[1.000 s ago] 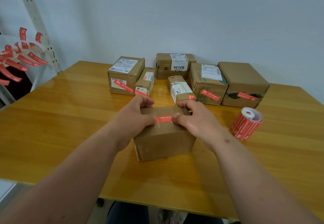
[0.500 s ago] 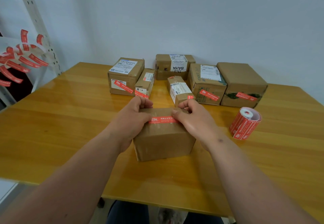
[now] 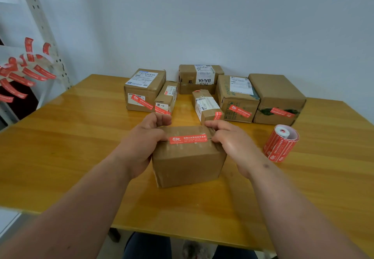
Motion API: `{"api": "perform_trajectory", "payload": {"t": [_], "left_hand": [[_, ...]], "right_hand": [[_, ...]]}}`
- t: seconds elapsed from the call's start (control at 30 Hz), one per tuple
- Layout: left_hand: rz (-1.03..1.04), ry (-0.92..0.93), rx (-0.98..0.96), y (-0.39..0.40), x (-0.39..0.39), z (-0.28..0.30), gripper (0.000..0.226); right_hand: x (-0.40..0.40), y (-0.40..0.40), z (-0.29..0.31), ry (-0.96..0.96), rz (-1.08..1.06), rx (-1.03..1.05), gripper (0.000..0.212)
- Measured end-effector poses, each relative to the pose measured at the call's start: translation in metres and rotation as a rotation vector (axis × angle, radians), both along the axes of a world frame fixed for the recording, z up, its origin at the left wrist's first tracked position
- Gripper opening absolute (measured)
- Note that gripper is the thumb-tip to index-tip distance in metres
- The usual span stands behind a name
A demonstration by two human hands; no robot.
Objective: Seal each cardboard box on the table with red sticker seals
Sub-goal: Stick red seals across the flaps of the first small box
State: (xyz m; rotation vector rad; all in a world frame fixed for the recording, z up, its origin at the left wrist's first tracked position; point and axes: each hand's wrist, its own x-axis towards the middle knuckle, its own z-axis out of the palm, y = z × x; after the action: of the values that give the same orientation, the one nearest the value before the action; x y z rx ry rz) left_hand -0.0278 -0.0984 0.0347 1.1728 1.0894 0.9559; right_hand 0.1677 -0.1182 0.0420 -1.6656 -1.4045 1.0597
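Yellow wood table (image 3: 60, 157) carries six boxes at the far side, five of them showing a red seal; the back one, marked BAHA (image 3: 200, 78), shows none from here. Near the front, the plain cardboard box (image 3: 188, 165) already has its red sticker seal (image 3: 188, 138) lying along the top seam. The left hand (image 3: 141, 143) and right hand (image 3: 232, 143) flank it, curled fingers gripping the box's ends, thumbs at the sticker's tips. The sticker roll (image 3: 281, 143) lies to the right.

Wooden table (image 3: 60, 137), glossy yellow-orange top. One plain cardboard box (image 3: 188, 163) sits near the front edge, centre. Six more boxes (image 3: 232, 96) clustered along the back edge. Roll of red stickers (image 3: 281, 143) lying toward the right edge.
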Motion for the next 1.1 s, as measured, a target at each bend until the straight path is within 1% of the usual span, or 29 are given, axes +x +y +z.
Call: {"api": "perform_trajectory", "payload": {"t": [0.07,0.1,0.17,0.2,0.23,0.27,0.33,0.37,0.43,0.47,0.53,0.6,0.63,0.67,0.73,0.8,0.87,0.93,0.97,1.03,1.1], "left_hand": [[-0.006,-0.055,0.015,-0.002,-0.006,-0.005,0.030],[-0.046,-0.064,0.022,-0.004,-0.012,-0.008,0.038],[-0.245,0.004,0.020,-0.005,-0.026,-0.014,0.081],[-0.346,0.050,0.003,-0.006,-0.032,-0.016,0.096],[-0.422,0.073,-0.012,-0.008,-0.035,-0.016,0.104],[-0.446,0.091,-0.019,-0.009,-0.037,-0.016,0.108],[-0.387,0.121,-0.010,-0.009,-0.036,-0.014,0.108],[-0.336,0.135,-0.006,-0.007,-0.034,-0.012,0.103],[-0.190,0.140,-0.028,-0.002,-0.031,-0.009,0.086],[-0.108,0.134,-0.073,0.001,-0.030,-0.008,0.080],[0.039,0.125,-0.229,0.008,-0.030,-0.010,0.087],[0.074,0.152,-0.352,0.009,-0.029,-0.011,0.092],[0.059,0.149,-0.385,0.008,-0.027,-0.010,0.088],[0.034,0.127,-0.400,0.006,-0.026,-0.009,0.083],[-0.019,0.100,-0.408,0.004,-0.025,-0.007,0.081],[-0.075,0.134,-0.402,0.004,-0.026,-0.007,0.086],[-0.136,0.131,-0.385,0.004,-0.027,-0.008,0.091],[-0.155,0.095,-0.357,0.003,-0.027,-0.010,0.096],[-0.145,0.106,-0.338,0.002,-0.026,-0.011,0.094],[-0.106,0.187,-0.300,0.001,-0.023,-0.012,0.086],[-0.063,0.226,-0.283,0.002,-0.020,-0.014,0.077]], "right_hand": [[0.002,-0.005,0.001,-0.008,0.066,-0.057,0.053],[0.005,-0.008,0.000,0.002,0.131,-0.077,0.062],[0.015,-0.014,-0.001,0.070,0.293,-0.126,0.091],[0.019,-0.017,-0.002,0.113,0.363,-0.159,0.102],[0.023,-0.017,-0.003,0.131,0.416,-0.180,0.109],[0.024,-0.016,-0.004,0.117,0.431,-0.180,0.111],[0.019,-0.013,-0.006,0.072,0.363,-0.134,0.103],[0.018,-0.011,-0.007,0.091,0.300,-0.106,0.097],[0.019,-0.011,-0.009,0.209,0.184,-0.084,0.083],[0.020,-0.011,-0.010,0.284,0.161,-0.095,0.078],[0.022,-0.014,-0.012,0.382,0.164,-0.142,0.073],[0.021,-0.017,-0.010,0.424,0.165,-0.200,0.056],[0.021,-0.017,-0.010,0.435,0.137,-0.242,0.048],[0.021,-0.016,-0.011,0.448,0.095,-0.297,0.046],[0.024,-0.013,-0.015,0.458,0.039,-0.400,0.057],[0.027,-0.011,-0.017,0.429,-0.003,-0.467,0.064],[0.029,-0.010,-0.017,0.404,-0.034,-0.502,0.070],[0.029,-0.010,-0.016,0.382,-0.043,-0.517,0.076],[0.030,-0.010,-0.016,0.372,-0.046,-0.519,0.080],[0.031,-0.010,-0.014,0.356,-0.048,-0.513,0.087],[0.031,-0.011,-0.014,0.353,-0.044,-0.491,0.088]]}}
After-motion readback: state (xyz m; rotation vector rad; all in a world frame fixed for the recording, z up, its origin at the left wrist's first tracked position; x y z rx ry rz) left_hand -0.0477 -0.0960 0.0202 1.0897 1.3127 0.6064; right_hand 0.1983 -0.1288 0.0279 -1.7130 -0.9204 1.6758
